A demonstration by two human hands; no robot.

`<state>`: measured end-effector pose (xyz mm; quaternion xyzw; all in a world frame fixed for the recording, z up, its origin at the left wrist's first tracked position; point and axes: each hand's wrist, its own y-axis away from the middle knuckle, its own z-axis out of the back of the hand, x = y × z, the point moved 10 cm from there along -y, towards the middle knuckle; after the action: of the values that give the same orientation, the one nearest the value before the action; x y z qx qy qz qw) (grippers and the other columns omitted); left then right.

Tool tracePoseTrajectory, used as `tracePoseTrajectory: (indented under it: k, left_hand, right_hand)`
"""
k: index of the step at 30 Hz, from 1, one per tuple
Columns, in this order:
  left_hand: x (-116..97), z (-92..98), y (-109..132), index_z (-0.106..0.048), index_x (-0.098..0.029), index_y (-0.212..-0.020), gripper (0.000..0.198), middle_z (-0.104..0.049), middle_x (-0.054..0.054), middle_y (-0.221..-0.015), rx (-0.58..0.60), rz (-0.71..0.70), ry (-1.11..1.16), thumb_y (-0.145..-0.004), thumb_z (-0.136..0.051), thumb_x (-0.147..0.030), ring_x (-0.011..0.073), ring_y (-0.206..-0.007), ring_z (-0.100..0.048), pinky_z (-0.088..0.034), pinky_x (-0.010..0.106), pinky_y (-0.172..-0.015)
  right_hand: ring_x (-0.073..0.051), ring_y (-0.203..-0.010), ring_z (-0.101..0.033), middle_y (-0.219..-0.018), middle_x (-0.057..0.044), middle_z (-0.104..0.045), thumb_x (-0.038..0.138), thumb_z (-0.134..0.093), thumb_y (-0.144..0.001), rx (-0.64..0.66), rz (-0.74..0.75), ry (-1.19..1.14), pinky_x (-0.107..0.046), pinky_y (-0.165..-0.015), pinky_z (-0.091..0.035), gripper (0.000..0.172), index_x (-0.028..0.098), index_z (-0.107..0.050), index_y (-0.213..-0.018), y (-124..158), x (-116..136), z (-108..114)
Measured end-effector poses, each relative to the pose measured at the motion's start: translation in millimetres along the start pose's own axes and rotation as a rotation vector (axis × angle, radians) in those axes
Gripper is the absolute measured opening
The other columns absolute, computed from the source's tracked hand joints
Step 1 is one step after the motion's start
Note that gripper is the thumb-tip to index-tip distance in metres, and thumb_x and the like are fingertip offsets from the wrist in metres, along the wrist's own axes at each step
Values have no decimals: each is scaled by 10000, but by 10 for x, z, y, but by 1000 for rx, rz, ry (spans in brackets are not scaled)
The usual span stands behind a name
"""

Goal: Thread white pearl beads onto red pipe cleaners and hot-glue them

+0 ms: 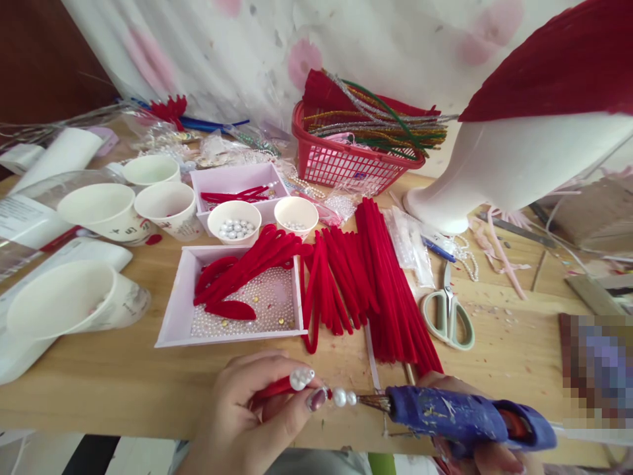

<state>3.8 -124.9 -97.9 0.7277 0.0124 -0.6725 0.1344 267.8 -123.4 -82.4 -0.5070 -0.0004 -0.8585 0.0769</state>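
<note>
My left hand (257,409) is closed in a pinch at the table's near edge on a folded red pipe cleaner piece (271,389) with white pearl beads (341,397) at its tip. My right hand (487,455), mostly hidden, grips a blue hot glue gun (465,415). The gun's metal nozzle points left and touches the beads. Just beyond my hands lie bundles of red pipe cleaners (376,277) on the wooden table (99,382).
A white tray (178,316) holds small pearls and red looped pieces. Paper cups (168,208) stand at the left, two with pearls. Green-handled scissors (448,316) lie right of the bundles. A red basket (346,161) of pipe cleaners and a white mannequin base (499,171) stand behind.
</note>
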Motion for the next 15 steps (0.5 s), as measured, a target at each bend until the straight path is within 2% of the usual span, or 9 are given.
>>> tracePoseTrajectory:
  k: [2, 5, 7, 11, 15]
  left_hand:
    - [-3, -6, 2, -806, -298, -682, 161, -703, -53, -665, 7, 3, 4, -723, -786, -144, 94, -605, -658, -519, 129, -545]
    - [22, 16, 8, -808, -305, -683, 167, -708, -60, -686, -17, 34, 14, -716, -787, -143, 88, -639, -677, -534, 113, -572]
    - [41, 30, 11, -809, -314, -679, 177, -716, -65, -703, -31, 51, 16, -706, -785, -141, 81, -646, -681, -534, 104, -581]
    - [70, 37, 13, -804, -313, -656, 152, -710, -66, -680, -34, 64, 19, -695, -787, -167, 68, -591, -652, -509, 101, -538]
    - [65, 42, 15, -804, -319, -673, 175, -715, -70, -703, -40, 53, 33, -708, -772, -151, 74, -619, -668, -525, 109, -564]
  right_hand:
    - [-253, -531, -597, -618, -61, -645, 663, -577, -914, -24, -67, -177, -345, -424, -451, 460, 276, -719, -712, 1, -41, -6]
    - [-265, -594, -609, -621, -57, -627, 733, -602, -861, -92, -89, -289, -357, -486, -471, 507, 266, -721, -704, -4, -30, -6]
    - [-255, -591, -600, -628, -56, -623, 754, -596, -853, -86, -74, -314, -353, -491, -462, 541, 254, -708, -676, -19, 0, -22]
    - [-281, -623, -630, -572, -52, -617, 715, -662, -835, -57, -54, -336, -373, -532, -488, 499, 254, -721, -655, -55, 28, -8]
    - [-266, -557, -591, -553, -43, -600, 718, -628, -858, -92, -37, -313, -372, -490, -453, 478, 272, -752, -740, -57, 58, -4]
